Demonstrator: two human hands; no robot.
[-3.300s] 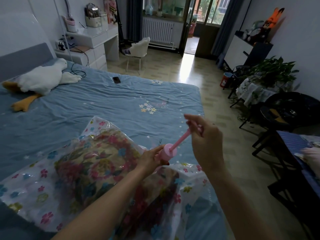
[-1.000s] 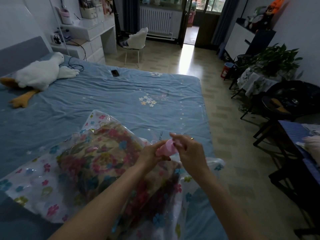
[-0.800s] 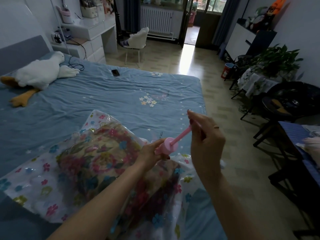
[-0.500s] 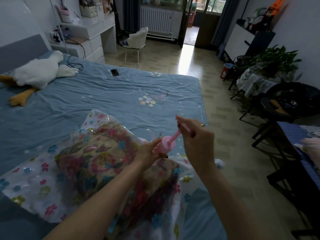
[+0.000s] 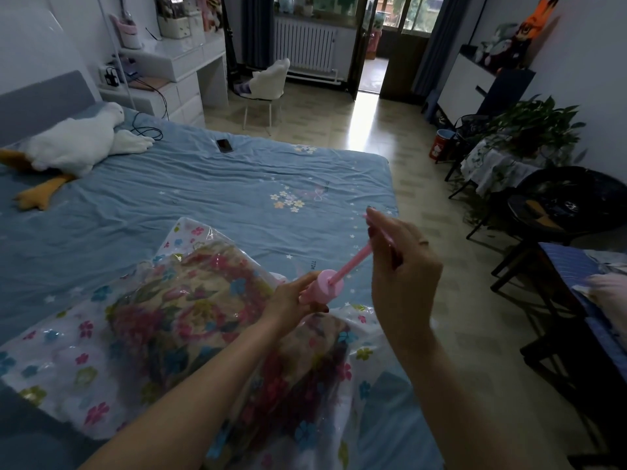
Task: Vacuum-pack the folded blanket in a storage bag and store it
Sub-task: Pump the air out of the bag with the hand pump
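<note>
We see our left hand (image 5: 291,300) just below the middle of the frame, its fingers curled round the pink barrel of a small hand pump (image 5: 324,288). Our right hand (image 5: 400,262) is up and to the right of it, fingers closed on the top of the pump's plunger rod (image 5: 353,262), which is drawn well out of the barrel and slants up toward the right.

The pump's base points down at the storage bag (image 5: 68,351), a clear plastic bag printed with small coloured flowers that fills the lower left and lower middle of the frame. We cannot tell whether the base actually touches the bag, because our left hand hides that spot. Inside the bag lies the folded blanket (image 5: 190,320), a bulky floral bundle in red, pink and green that shows through the plastic. The bag lies on the bed (image 5: 203,198), which is covered by a blue sheet.

At the left edge of the frame a white plush goose (image 5: 74,144) with orange feet lies on the sheet. A dark phone (image 5: 224,145) lies flat on the bed near its far edge, above the middle. Beyond the bed, at upper middle, a white chair (image 5: 268,86) stands on the tiled floor, and a white desk (image 5: 176,62) is at upper left. A leafy potted plant (image 5: 536,127) is at the right.
</note>
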